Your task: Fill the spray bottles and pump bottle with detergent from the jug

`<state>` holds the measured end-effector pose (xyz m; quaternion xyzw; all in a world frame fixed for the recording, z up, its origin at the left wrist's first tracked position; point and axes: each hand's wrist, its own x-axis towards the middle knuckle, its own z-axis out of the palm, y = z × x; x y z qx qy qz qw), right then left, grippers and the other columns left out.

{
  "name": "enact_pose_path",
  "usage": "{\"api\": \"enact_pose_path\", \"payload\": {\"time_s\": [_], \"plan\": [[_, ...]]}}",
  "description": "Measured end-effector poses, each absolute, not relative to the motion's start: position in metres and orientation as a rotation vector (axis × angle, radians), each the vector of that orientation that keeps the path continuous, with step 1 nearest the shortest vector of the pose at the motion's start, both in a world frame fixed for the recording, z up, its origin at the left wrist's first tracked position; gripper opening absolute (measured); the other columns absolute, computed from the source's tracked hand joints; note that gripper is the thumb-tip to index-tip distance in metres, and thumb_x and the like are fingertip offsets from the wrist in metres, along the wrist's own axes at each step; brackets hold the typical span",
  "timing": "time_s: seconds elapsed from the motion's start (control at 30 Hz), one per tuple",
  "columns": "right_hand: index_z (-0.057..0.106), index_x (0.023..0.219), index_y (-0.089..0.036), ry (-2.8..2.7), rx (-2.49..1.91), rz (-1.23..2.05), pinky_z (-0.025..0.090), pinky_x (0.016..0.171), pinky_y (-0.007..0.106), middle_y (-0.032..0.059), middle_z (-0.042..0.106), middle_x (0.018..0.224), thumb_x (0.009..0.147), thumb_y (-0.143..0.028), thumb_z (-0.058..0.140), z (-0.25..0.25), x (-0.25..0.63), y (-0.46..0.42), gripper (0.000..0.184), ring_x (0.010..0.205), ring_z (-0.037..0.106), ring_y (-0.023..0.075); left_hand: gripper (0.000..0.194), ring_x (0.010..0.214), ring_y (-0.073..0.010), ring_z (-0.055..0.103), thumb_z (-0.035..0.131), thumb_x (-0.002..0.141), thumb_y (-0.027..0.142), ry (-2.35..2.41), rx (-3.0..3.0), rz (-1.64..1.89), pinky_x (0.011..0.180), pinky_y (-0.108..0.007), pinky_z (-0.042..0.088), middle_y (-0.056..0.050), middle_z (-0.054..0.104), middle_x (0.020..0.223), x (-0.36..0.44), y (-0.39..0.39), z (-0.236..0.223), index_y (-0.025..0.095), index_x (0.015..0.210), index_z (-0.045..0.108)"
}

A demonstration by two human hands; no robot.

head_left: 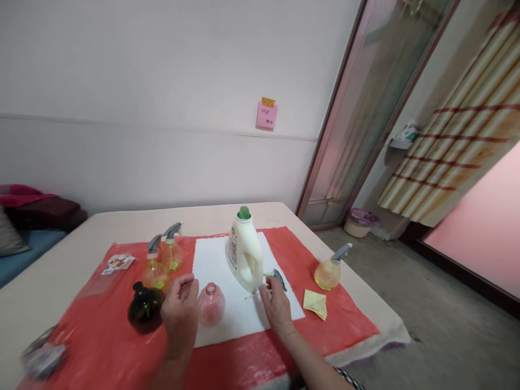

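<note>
My left hand (pixel 179 303) is raised between the dark green bottle (pixel 145 310) and the pink bottle (pixel 211 310), its fingers curled in; whatever they may hold is hidden. The pink bottle is round, see-through and uncapped. By the base of the cream jug (pixel 248 260), my right hand (pixel 277 310) has its thumb and forefinger slightly apart. A grey spray head (pixel 280 279) lies just beyond those fingers, and whether they touch it is unclear. The jug stands upright with a green piece (pixel 244 212) in its mouth. A thin pale stick or tube (pixel 251 296) shows near my right fingertips.
Two orange-yellow spray bottles (pixel 173 254) stand at the left, and a yellow one (pixel 327 274) at the right near folded yellow paper (pixel 315 303). A white sheet (pixel 227 330) lies on the red cloth (pixel 276 355). A blurred crumpled item (pixel 44 360) is at the front left.
</note>
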<state>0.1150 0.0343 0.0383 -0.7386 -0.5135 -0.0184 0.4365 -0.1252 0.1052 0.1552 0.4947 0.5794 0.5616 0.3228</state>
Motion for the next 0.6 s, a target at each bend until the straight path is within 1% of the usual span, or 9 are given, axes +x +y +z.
{"api": "enact_pose_path", "payload": {"time_s": [0.1, 0.2, 0.3, 0.37, 0.47, 0.53, 0.6], "plan": [[0.052, 0.121, -0.017, -1.231, -1.763, 0.013, 0.050, 0.085, 0.037, 0.0146, 0.062, 0.113, 0.093, -0.045, 0.042, 0.037, 0.115, 0.047, 0.040, 0.101, 0.061, 0.0260, 0.031, 0.068, -0.0181, 0.058, 0.064, 0.067, 0.046, 1.502, 1.283, 1.492, 0.072, -0.033, 0.049, -0.001, 0.066, 0.076, -0.124, 0.104, 0.155, 0.021, 0.084, 0.067], [0.055, 0.118, -0.016, -1.189, -1.728, 0.082, 0.049, 0.088, 0.040, 0.0156, 0.062, 0.113, 0.091, -0.048, 0.046, 0.038, 0.117, 0.058, 0.042, 0.104, 0.059, 0.0280, 0.030, 0.067, -0.0177, 0.060, 0.064, 0.068, 0.046, 1.473, 1.267, 1.494, 0.070, -0.031, 0.050, -0.001, 0.066, 0.075, -0.125, 0.105, 0.153, 0.021, 0.085, 0.066], [0.059, 0.106, -0.016, -1.135, -1.730, 0.150, 0.049, 0.086, 0.041, 0.0123, 0.063, 0.102, 0.086, -0.051, 0.058, 0.042, 0.118, 0.068, 0.040, 0.097, 0.059, 0.0274, 0.030, 0.068, -0.0180, 0.062, 0.064, 0.069, 0.045, 1.461, 1.248, 1.495, 0.068, -0.030, 0.051, -0.002, 0.067, 0.077, -0.126, 0.107, 0.152, 0.020, 0.086, 0.066], [0.060, 0.103, -0.016, -1.088, -1.741, 0.202, 0.050, 0.082, 0.038, 0.0075, 0.062, 0.096, 0.087, -0.051, 0.064, 0.044, 0.118, 0.077, 0.039, 0.089, 0.059, 0.0230, 0.030, 0.070, -0.0186, 0.063, 0.065, 0.069, 0.045, 1.462, 1.236, 1.499, 0.069, -0.030, 0.051, -0.002, 0.068, 0.078, -0.126, 0.108, 0.152, 0.020, 0.086, 0.067], [0.060, 0.100, -0.015, -1.014, -1.749, 0.298, 0.051, 0.071, 0.031, 0.0018, 0.059, 0.088, 0.095, -0.047, 0.063, 0.047, 0.116, 0.092, 0.033, 0.074, 0.058, 0.0150, 0.031, 0.070, -0.0195, 0.064, 0.066, 0.067, 0.045, 1.472, 1.217, 1.498, 0.069, -0.031, 0.052, -0.003, 0.069, 0.077, -0.125, 0.110, 0.153, 0.019, 0.085, 0.067], [0.061, 0.096, -0.014, -0.971, -1.738, 0.360, 0.052, 0.068, 0.029, 0.0008, 0.059, 0.085, 0.097, -0.046, 0.062, 0.049, 0.114, 0.101, 0.032, 0.070, 0.057, 0.0132, 0.032, 0.070, -0.0196, 0.065, 0.067, 0.067, 0.046, 1.481, 1.201, 1.495, 0.068, -0.030, 0.052, -0.002, 0.069, 0.076, -0.125, 0.110, 0.153, 0.019, 0.086, 0.068], [0.061, 0.094, -0.014, -0.938, -1.708, 0.414, 0.052, 0.068, 0.029, 0.0006, 0.060, 0.084, 0.097, -0.045, 0.062, 0.052, 0.113, 0.107, 0.032, 0.070, 0.058, 0.0130, 0.033, 0.071, -0.0195, 0.065, 0.066, 0.068, 0.046, 1.481, 1.190, 1.479, 0.068, -0.030, 0.051, -0.002, 0.069, 0.077, -0.124, 0.110, 0.153, 0.019, 0.087, 0.068]]}}
